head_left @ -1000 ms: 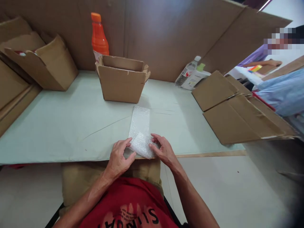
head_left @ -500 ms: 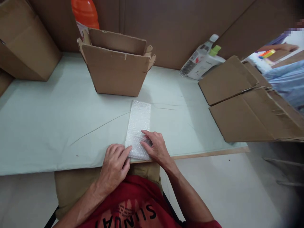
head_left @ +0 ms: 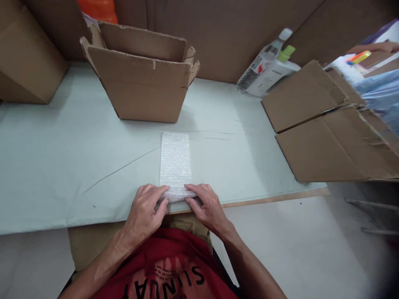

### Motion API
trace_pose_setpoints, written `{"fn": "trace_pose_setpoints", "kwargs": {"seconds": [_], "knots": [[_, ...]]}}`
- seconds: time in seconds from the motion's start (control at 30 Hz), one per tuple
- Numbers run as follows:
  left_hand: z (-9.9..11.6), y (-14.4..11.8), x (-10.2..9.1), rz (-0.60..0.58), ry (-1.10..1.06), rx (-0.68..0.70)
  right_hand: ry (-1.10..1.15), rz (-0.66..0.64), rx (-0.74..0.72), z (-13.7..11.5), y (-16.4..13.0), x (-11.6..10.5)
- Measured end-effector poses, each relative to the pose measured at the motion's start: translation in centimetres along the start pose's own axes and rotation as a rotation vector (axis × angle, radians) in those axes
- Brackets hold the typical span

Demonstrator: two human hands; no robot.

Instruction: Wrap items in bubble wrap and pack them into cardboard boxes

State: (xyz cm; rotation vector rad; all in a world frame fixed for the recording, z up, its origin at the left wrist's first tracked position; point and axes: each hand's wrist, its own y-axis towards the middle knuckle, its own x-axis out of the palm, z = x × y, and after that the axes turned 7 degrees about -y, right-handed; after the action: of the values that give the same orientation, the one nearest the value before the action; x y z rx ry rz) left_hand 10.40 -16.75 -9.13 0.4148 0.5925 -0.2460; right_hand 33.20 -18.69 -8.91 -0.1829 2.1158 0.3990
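Observation:
A strip of white bubble wrap [head_left: 175,160] lies lengthwise on the pale green table [head_left: 62,158], running away from me. Its near end is rolled into a small bundle at the table's front edge. My left hand [head_left: 144,211] grips the left side of that roll, fingers curled over it. On the right side, my right hand [head_left: 206,206] pinches the roll the same way. What is inside the roll is hidden. An open cardboard box [head_left: 140,77] stands just beyond the strip's far end.
Another cardboard box [head_left: 28,58] stands at the far left. Flattened cardboard sheets [head_left: 330,128] overlap the table's right side. A clear bottle [head_left: 262,62] and a white pack lie at the back right against a cardboard wall. An orange bottle [head_left: 98,9] peeks behind the open box.
My view has tilted down and moved closer to the table. Both hands shifted toward the front edge and now hold the rolled near end of the bubble wrap together.

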Motion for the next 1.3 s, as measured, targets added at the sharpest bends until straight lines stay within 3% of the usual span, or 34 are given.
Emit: {"fn": "trace_pose_setpoints", "kwargs": {"seconds": [0.1, 0.2, 0.3, 0.4, 0.5, 0.6, 0.73, 0.87, 1.0, 1.1, 1.23, 1.3], "knots": [[-0.2, 0.6, 0.3, -0.001, 0.107, -0.029, -0.017, 0.097, 0.060, 0.0, -0.1, -0.1], [-0.4, 1.3, 0.7, -0.005, 0.248, -0.035, -0.128, 0.253, 0.009, -0.2, -0.2, -0.7], [-0.5, 1.7, 0.9, 0.035, 0.289, -0.010, -0.190, 0.146, -0.124, -0.4, 0.1, -0.8], [-0.1, 1.3, 0.5, 0.057, 0.176, 0.059, -0.188, 0.031, -0.137, -0.3, 0.9, -0.1], [0.4, 0.3, -0.1, -0.021, 0.046, 0.085, -0.061, 0.049, -0.088, -0.2, 1.5, 0.3], [0.5, -0.2, -0.4, -0.024, 0.014, 0.032, 0.060, 0.073, -0.057, -0.3, 1.3, 0.2], [-0.1, 0.4, 0.2, 0.035, 0.182, -0.010, -0.105, 0.176, -0.040, -0.4, 0.7, 0.0], [-0.2, 0.9, 0.4, 0.103, 0.208, 0.030, -0.217, 0.068, -0.149, -0.4, 0.7, 0.1], [0.6, -0.1, -0.7, 0.009, 0.055, 0.107, -0.065, 0.063, -0.129, -0.4, 0.9, 0.2], [0.8, -0.5, -1.3, -0.026, 0.013, 0.035, 0.052, 0.037, -0.093, -0.7, 0.7, 0.0], [-0.2, 0.6, -0.8, 0.022, 0.136, -0.047, -0.115, 0.173, -0.083, -1.1, 0.8, -0.2], [-0.7, 1.3, -0.5, 0.077, 0.151, -0.107, -0.185, 0.161, -0.132, -1.3, 1.1, 0.0]]}}
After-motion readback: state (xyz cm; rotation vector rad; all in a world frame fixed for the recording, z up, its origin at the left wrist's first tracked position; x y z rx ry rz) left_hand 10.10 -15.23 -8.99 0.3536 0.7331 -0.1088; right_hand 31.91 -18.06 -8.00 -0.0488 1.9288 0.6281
